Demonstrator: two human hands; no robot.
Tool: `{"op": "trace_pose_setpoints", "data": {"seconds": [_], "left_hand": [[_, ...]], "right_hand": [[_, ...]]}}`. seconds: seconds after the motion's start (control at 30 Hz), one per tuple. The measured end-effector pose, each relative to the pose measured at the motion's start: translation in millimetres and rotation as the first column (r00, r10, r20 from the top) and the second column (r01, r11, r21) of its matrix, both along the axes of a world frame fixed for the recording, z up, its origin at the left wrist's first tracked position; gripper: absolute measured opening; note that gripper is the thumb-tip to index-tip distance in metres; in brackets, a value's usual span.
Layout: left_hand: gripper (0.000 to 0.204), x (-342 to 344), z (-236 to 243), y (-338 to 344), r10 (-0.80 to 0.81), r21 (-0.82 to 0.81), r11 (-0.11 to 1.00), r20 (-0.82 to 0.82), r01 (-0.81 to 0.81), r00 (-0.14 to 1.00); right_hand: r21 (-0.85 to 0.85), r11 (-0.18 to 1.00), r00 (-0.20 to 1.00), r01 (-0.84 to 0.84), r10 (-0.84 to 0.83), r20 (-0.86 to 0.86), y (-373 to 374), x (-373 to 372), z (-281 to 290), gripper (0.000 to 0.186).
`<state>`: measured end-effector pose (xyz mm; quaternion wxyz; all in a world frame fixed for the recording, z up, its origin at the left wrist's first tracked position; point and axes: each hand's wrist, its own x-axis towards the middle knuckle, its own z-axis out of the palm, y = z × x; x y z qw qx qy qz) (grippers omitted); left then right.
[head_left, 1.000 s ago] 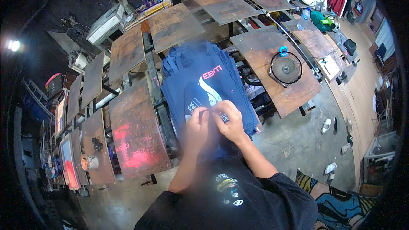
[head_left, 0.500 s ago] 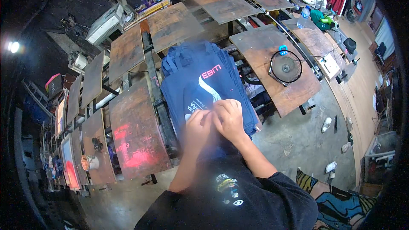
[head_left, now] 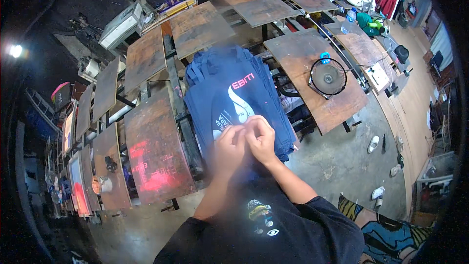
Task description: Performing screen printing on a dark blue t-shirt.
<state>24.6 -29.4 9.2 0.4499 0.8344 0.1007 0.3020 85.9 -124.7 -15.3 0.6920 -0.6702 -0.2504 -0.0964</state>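
Observation:
A thick stack of navy cloth bags (head_left: 264,93) with handles at the far end lies in front of me. The top bag carries a pink and white print, partly behind my hands. Over its near edge, my left hand (head_left: 228,144) and my right hand (head_left: 261,139) meet, with fingers curled and fingertips pressed together. Whatever sits between the fingertips, if anything, is too small or hidden to make out. A hazy smear in the picture blurs the left hand and forearm.
Rows of worn boards on metal frames surround the stack; the near left board (head_left: 159,151) has pink paint stains. A black round fan (head_left: 328,78) sits on the right board (head_left: 293,51). Shoes (head_left: 373,144) lie on the concrete floor at right. A paint-smeared tub (head_left: 101,185) stands left.
My right hand has curled more tightly and shifted slightly down, and a bit more of the white print shows. The hands stay together and the stack has not moved.

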Motion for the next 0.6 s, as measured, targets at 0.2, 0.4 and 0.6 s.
{"op": "trace_pose_setpoints", "data": {"seconds": [0.2,0.4,0.6], "left_hand": [[0.006,4,-2,-5,-0.021,-0.082,0.996,0.031,0.023,0.999],[0.011,8,-24,2,-0.014,-0.194,0.981,-0.002,0.013,1.0],[0.016,5,-25,6,0.064,-0.378,0.922,-0.077,-0.088,0.995]], "right_hand": [[0.205,0.978,0.981,0.027,0.014,-0.195,9,-6,-19,0.002],[0.28,0.96,0.959,0.019,0.062,-0.278,12,-3,-23,0.002],[0.192,0.981,0.935,0.011,0.058,-0.351,6,1,-9,0.011]]}}
